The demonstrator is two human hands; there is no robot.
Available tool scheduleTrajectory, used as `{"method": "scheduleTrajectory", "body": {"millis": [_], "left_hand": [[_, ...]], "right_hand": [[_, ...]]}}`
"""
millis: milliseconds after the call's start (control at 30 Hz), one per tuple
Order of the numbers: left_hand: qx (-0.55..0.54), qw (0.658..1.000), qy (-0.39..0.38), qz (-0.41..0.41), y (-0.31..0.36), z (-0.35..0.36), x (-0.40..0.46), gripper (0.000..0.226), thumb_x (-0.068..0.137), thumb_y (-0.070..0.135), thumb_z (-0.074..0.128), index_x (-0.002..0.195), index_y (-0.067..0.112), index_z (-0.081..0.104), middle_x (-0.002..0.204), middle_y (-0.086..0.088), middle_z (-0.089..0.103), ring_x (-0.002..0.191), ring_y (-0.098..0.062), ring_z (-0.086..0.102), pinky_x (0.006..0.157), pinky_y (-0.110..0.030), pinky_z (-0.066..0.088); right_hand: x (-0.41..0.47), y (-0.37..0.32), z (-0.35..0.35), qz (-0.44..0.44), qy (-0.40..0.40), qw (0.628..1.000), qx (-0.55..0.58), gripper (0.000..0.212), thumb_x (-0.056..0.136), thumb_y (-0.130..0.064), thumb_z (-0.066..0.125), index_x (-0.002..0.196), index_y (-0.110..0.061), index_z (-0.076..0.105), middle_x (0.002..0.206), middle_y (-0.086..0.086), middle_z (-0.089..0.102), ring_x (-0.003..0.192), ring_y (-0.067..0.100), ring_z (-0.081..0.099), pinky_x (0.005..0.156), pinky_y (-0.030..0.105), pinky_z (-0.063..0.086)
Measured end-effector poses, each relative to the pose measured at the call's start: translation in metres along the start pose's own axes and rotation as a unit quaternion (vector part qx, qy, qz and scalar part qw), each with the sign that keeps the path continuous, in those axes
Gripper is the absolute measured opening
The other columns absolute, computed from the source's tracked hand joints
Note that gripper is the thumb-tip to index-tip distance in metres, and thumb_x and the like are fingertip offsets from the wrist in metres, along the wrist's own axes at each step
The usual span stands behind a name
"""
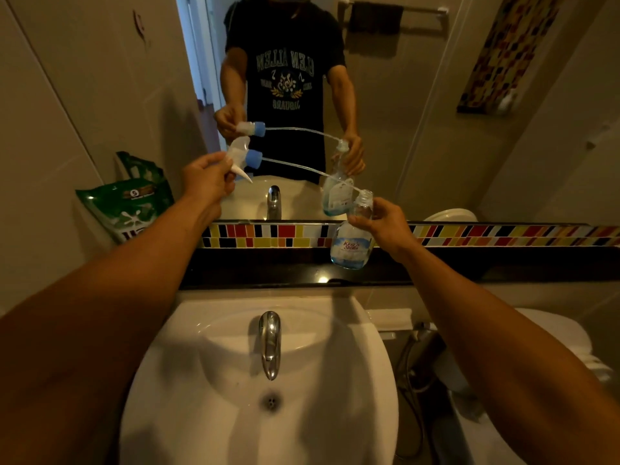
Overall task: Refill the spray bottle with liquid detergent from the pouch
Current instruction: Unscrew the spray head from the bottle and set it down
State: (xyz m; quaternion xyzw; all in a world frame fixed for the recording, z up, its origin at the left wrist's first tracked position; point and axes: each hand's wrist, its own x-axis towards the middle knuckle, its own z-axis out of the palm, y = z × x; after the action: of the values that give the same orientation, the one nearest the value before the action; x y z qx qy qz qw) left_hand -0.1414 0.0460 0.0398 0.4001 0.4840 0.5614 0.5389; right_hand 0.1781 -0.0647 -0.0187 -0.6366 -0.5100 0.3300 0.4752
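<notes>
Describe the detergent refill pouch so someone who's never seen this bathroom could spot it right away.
Start at the white sink and look up to the dark ledge under the mirror, then follow it to its far left end. Leaning in that corner against the tiled wall is the pouch: a soft green bag with white print, the only green thing there.

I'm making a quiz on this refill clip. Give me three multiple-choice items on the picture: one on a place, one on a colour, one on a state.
1. Where is the green pouch?
A. In the sink
B. On the ledge against the left wall
C. In the right hand

2. What colour is the collar of the spray head?
A. Blue
B. Red
C. Black

3. What state is the spray bottle in?
A. Capped
B. Lying flat
C. Open, spray head removed

Answers:
1 B, it leans by the wall tiles.
2 A, a blue ring sits behind the trigger.
3 C, the left hand holds the head apart while the right hand holds the bottle.
</notes>
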Motion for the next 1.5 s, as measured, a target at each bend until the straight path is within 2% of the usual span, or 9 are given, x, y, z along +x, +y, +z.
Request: {"method": "scheduleTrajectory", "body": {"millis": [200, 467, 633, 767, 867, 1067, 1200, 1333, 1500], "left_hand": [[-0.050, 0.992, 0.080, -0.086, -0.041, -0.013, -0.003, 0.009, 0.095, 0.014, 0.063, 0.093, 0.022, 0.067, 0.089, -0.004, 0.068, 0.077, -0.012, 0.064, 0.082, -0.028, 0.056], [0.012, 0.986, 0.107, -0.125, -0.113, -0.034, 0.011, 0.023, 0.094, 0.010, 0.061, 0.116, 0.008, 0.068, 0.082, -0.007, 0.065, 0.058, -0.009, 0.058, 0.045, -0.017, 0.046], [0.062, 0.983, 0.100, -0.142, -0.154, -0.037, 0.014, 0.028, 0.095, 0.007, 0.061, 0.122, 0.003, 0.064, 0.125, -0.028, 0.063, 0.094, -0.036, 0.071, 0.059, -0.017, 0.057], [0.057, 0.979, 0.129, -0.150, -0.176, -0.037, 0.016, 0.028, 0.092, 0.002, 0.064, 0.120, 0.004, 0.066, 0.119, -0.019, 0.066, 0.088, -0.019, 0.069, 0.068, -0.021, 0.056], [0.078, 0.974, 0.136, -0.165, -0.194, -0.042, 0.021, 0.026, 0.091, 0.003, 0.065, 0.117, 0.005, 0.068, 0.113, -0.019, 0.068, 0.073, -0.012, 0.064, 0.060, -0.019, 0.052], [0.146, 0.967, 0.142, -0.154, -0.215, -0.046, 0.027, 0.033, 0.092, 0.004, 0.066, 0.125, 0.004, 0.065, 0.115, -0.014, 0.066, 0.094, -0.021, 0.065, 0.082, -0.028, 0.056], [0.208, 0.958, 0.149, -0.131, -0.223, -0.047, 0.026, 0.033, 0.091, 0.007, 0.068, 0.124, 0.005, 0.066, 0.120, -0.016, 0.067, 0.111, -0.030, 0.065, 0.095, -0.036, 0.054], [0.262, 0.948, 0.141, -0.115, -0.225, -0.045, 0.018, 0.030, 0.091, 0.007, 0.068, 0.121, 0.004, 0.067, 0.120, -0.016, 0.067, 0.112, -0.030, 0.064, 0.087, -0.030, 0.050], [0.286, 0.944, 0.129, -0.106, -0.225, -0.051, 0.011, 0.037, 0.090, 0.006, 0.068, 0.127, 0.006, 0.063, 0.120, -0.016, 0.067, 0.112, -0.031, 0.064, 0.094, -0.038, 0.054]], "right_hand": [[-0.001, 0.012, 0.015, -0.002, -0.003, 1.000, -0.007, 0.045, 0.086, -0.018, 0.082, 0.128, -0.014, 0.066, 0.120, 0.003, 0.072, 0.112, 0.022, 0.068, 0.097, 0.050, 0.059], [0.005, 0.017, 0.055, -0.046, -0.052, 0.997, -0.031, 0.039, 0.087, -0.023, 0.081, 0.124, -0.019, 0.069, 0.111, -0.004, 0.074, 0.104, 0.014, 0.070, 0.089, 0.044, 0.062], [0.021, 0.020, 0.086, -0.072, -0.067, 0.994, -0.037, 0.040, 0.090, -0.020, 0.078, 0.128, -0.018, 0.065, 0.118, -0.004, 0.071, 0.106, 0.008, 0.065, 0.086, 0.032, 0.057], [0.033, 0.022, 0.107, -0.075, -0.076, 0.994, -0.037, 0.041, 0.090, -0.018, 0.077, 0.129, -0.020, 0.064, 0.117, -0.006, 0.070, 0.106, 0.007, 0.063, 0.089, 0.033, 0.056], [0.040, 0.025, 0.119, -0.076, -0.080, 0.993, -0.044, 0.042, 0.090, -0.018, 0.077, 0.130, -0.018, 0.063, 0.112, -0.012, 0.068, 0.100, -0.003, 0.063, 0.082, 0.017, 0.053], [0.052, 0.028, 0.131, -0.078, -0.070, 0.993, -0.045, 0.043, 0.091, -0.016, 0.077, 0.132, -0.016, 0.062, 0.107, -0.018, 0.066, 0.094, -0.019, 0.060, 0.081, 0.013, 0.051], [0.051, 0.035, 0.134, -0.089, -0.075, 0.992, -0.053, 0.051, 0.091, -0.012, 0.076, 0.138, -0.017, 0.057, 0.125, -0.007, 0.067, 0.110, -0.002, 0.063, 0.093, 0.024, 0.054], [0.045, 0.048, 0.138, -0.090, -0.058, 0.992, -0.071, 0.066, 0.090, -0.013, 0.077, 0.149, -0.021, 0.047, 0.143, -0.003, 0.060, 0.129, 0.010, 0.057, 0.102, 0.033, 0.053], [0.019, 0.059, 0.144, -0.129, 0.077, 0.983, -0.107, 0.069, 0.091, -0.025, 0.077, 0.148, -0.023, 0.040, 0.146, 0.003, 0.044, 0.131, 0.018, 0.052, 0.103, 0.033, 0.054]]}}
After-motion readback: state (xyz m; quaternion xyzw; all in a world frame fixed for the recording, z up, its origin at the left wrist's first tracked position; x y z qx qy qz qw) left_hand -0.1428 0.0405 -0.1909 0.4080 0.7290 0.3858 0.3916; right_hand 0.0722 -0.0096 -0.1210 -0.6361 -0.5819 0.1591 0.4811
